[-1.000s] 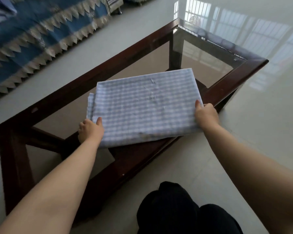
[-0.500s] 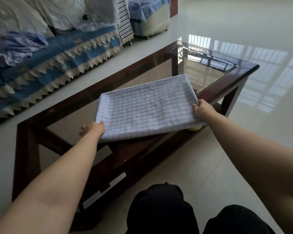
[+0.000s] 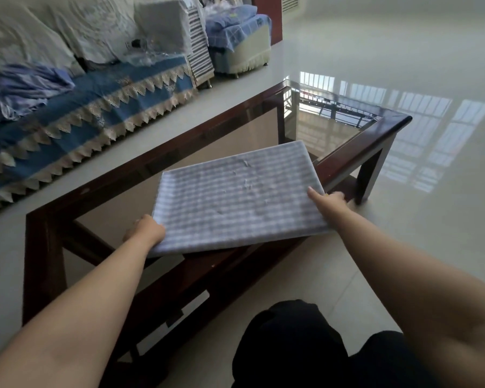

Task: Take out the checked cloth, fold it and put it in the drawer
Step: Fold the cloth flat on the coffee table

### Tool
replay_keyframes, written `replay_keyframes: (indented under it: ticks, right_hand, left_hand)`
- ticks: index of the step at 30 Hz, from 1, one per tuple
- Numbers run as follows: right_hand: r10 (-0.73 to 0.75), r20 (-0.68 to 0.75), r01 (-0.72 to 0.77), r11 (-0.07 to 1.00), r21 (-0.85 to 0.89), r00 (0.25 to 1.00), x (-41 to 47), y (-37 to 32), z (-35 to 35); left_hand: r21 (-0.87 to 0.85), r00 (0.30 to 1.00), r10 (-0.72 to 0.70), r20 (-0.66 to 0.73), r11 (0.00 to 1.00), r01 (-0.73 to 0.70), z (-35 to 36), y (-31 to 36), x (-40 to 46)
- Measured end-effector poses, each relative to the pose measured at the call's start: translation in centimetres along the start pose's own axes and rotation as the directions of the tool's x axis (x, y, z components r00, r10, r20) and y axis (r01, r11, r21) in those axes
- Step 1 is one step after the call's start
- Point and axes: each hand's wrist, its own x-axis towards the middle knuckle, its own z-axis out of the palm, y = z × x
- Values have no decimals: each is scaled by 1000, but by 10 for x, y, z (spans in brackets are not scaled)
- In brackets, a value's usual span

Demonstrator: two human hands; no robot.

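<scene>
Fingers of left hand [image 3: 144,229] and right hand [image 3: 326,201] pinching folded checked cloth [image 3: 235,196] edges above tabletop [image 3: 356,152]; loose layers could sag and unfold.

The checked cloth [image 3: 235,197] is seen to be a soft, matt woven fabric, folded flat. The table [image 3: 356,152] is framed in dark, glossy polished wood and topped with smooth reflective glass. The floor [image 3: 403,51] is finished in pale, glossy tile, and the sofa [image 3: 95,107] is covered in lace-trimmed blue cloth.
</scene>
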Motion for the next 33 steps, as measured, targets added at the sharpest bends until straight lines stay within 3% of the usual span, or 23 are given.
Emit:
replay_keyframes:
  ticks: [2,4,6,7,8,9,10,12,13,15,17,18,19,20,23,26,29,33]
  right_hand:
    - [48,218,-98,970,224,975,-6,-2,-7]
    - [52,418,-168,955,246,907,-18,-9,-19]
    - [-30,501,-117,958,261,865,-28,-20,-25]
    - [-117,492,-13,967,254,863,-35,-29,-28]
    - [-203,459,105,967,230,865,-43,-39,-29]
    - [-282,438,230,959,167,854,-60,-52,-31]
    - [-357,432,353,931,93,828,-75,-63,-33]
    - [-461,481,552,831,-59,745,-107,-88,-42]
    - [-477,510,616,775,-140,716,-123,-101,-49]
    - [-537,530,739,598,-309,656,-155,-124,-67]
    - [-570,564,802,425,-421,598,-180,-144,-85]
    - [-558,578,803,389,-451,595,-194,-153,-95]
    - [-532,601,802,387,-455,597,-211,-163,-105]
    - [-504,622,800,403,-445,599,-226,-172,-114]
    - [-465,648,797,397,-456,603,-264,-201,-135]
    - [-423,665,785,400,-473,616,-283,-219,-146]
    - [-402,673,778,422,-466,621,-292,-234,-147]
    - [-251,644,661,526,-535,722,-284,-261,-134]
  left_hand:
    - [175,997,41,61,983,-51,-5,0,-1]
    - [372,995,35,88,926,-66,-13,2,-9]
    - [476,991,121,63,869,-136,-25,14,-22]
    - [470,963,266,40,846,-253,-31,25,-31]
    - [434,893,449,18,801,-412,-38,39,-42]
    - [398,777,630,-10,715,-574,-48,55,-59]
    - [379,629,776,-41,595,-709,-59,73,-75]
    - [381,348,934,-76,350,-856,-89,108,-112]
    - [372,265,962,-64,269,-888,-106,122,-129]
    - [387,166,984,-64,178,-905,-142,134,-158]
    - [472,59,994,-92,96,-876,-173,136,-176]
    - [481,15,995,-94,58,-875,-188,133,-186]
    - [450,14,995,-95,56,-891,-204,126,-198]
    - [397,65,994,-91,96,-913,-221,119,-210]
    - [323,332,943,3,313,-893,-267,101,-235]
    - [396,518,849,106,442,-805,-304,78,-231]
    - [281,553,814,176,497,-821,-320,53,-214]
    - [142,581,765,278,566,-812,-328,40,-193]
